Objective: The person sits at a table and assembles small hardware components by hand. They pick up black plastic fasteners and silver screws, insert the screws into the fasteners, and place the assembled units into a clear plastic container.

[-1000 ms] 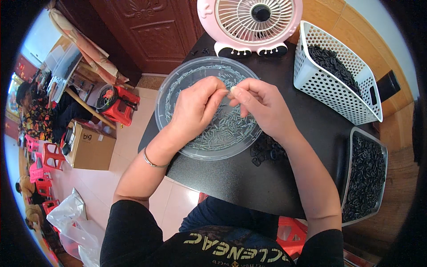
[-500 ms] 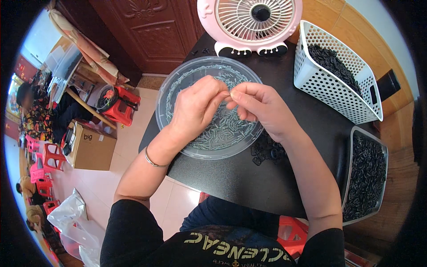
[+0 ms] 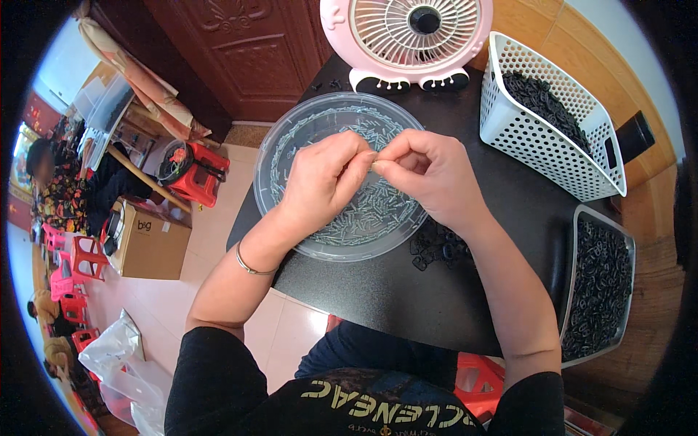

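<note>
My left hand and my right hand meet fingertip to fingertip above a round clear plastic tub. Both are closed in a pinch. Whatever lies between the fingertips is too small and too covered to name. Inside the tub, many small greenish, pin-like pieces are spread over the bottom and up along the wall. Beside the tub, partly behind my right wrist, sits a loose pile of small black plastic parts on the black table.
A pink fan stands at the table's far edge. On the right are a white perforated basket and a grey-rimmed tray, both holding black parts. Off to the left are a cardboard box, red stools and seated people.
The fingers of my right hand have curled in more tightly, and my fingertips have dropped slightly. The tub and containers stay where they were.
</note>
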The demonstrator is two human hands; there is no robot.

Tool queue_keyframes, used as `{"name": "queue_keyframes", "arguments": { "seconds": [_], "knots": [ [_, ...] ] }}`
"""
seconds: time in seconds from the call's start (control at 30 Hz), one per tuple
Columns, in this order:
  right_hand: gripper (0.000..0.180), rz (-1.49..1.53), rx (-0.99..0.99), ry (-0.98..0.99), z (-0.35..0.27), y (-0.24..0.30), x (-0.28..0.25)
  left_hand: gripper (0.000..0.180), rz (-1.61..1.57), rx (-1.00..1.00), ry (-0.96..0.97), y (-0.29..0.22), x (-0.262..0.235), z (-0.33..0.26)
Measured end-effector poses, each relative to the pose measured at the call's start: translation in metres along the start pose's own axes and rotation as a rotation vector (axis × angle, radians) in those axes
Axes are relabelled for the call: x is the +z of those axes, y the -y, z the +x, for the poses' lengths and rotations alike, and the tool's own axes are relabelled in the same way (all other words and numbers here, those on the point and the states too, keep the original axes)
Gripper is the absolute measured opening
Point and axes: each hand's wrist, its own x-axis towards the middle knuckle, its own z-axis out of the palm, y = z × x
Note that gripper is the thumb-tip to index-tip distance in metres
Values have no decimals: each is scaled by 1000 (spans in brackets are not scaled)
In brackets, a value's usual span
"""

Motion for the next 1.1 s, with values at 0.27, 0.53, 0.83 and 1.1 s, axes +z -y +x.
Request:
{"name": "queue_keyframes", "arguments": {
  "seconds": [0.27,0.53,0.83,1.1],
  "knots": [
    [13,-577,-471,-234,-1,-4,7,27,-326,-309,173,10,2,-3],
    [17,-873,-764,-297,0,-4,6,31,-923,-658,273,8,2,-1],
    [13,-440,-327,-213,0,-4,5,29,-270,-242,88,10,8,-2],
    [8,65,67,-9,4,-9,-4,6,-64,-20,105,6,1,-1]
  ]
}}
